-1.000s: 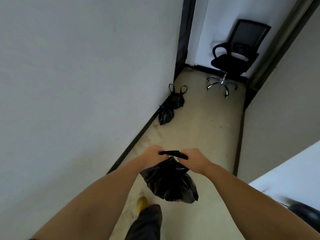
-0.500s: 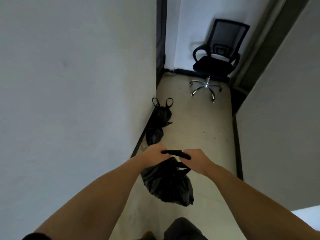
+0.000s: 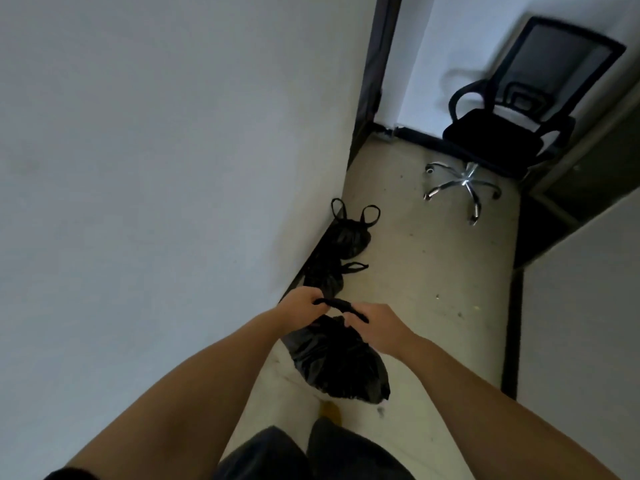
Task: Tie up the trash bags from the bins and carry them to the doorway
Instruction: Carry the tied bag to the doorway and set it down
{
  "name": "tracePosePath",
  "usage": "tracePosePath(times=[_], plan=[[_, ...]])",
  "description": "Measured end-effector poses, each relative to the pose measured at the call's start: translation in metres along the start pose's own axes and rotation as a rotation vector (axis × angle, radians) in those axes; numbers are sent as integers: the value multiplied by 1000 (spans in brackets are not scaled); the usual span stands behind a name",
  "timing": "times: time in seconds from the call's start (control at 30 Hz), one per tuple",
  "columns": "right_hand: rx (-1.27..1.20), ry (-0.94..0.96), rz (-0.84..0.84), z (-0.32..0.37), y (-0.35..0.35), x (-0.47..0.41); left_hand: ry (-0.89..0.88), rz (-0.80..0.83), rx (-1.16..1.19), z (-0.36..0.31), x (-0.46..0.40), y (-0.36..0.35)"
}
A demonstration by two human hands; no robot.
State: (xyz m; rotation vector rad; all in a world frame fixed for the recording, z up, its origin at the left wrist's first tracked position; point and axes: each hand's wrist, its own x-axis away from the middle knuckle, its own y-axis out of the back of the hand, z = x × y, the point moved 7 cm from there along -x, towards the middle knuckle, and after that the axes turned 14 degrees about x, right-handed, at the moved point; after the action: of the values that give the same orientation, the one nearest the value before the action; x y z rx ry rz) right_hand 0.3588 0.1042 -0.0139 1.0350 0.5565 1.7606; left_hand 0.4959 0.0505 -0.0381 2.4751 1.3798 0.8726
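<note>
Two hands hold a crinkled black plastic trash bag in the air above the pale floor. The left hand and the right hand each have their grip curled round an end of the bag's twisted black handle strip, stretched between them. Ahead, two more tied black plastic bags lie along the left wall's baseboard, the nearer one touching the farther one. A black mesh-backed office chair stands beyond, by the doorway.

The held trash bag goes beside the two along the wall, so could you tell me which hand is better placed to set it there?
Probably the left hand: it grips the held bag on the side nearest the floor bags.
</note>
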Motion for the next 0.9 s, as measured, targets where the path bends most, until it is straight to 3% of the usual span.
tracePosePath(times=[0.27,0.43,0.6,0.73,0.9], plan=[[-59,-36,93,-5,-38,-112,132,56,-1,50,-100,31],[-54,-73,92,-29,-91,-207,193,-14,-14,116,-163,53],[-55,-136,102,-75,-181,-287,61,-103,-481,180,-192,88],[-71,-251,80,-114,-260,-328,-341,-106,-874,203,-190,94],[-19,-266,218,-137,-343,-355,-492,-109,-1041,211,-187,85]])
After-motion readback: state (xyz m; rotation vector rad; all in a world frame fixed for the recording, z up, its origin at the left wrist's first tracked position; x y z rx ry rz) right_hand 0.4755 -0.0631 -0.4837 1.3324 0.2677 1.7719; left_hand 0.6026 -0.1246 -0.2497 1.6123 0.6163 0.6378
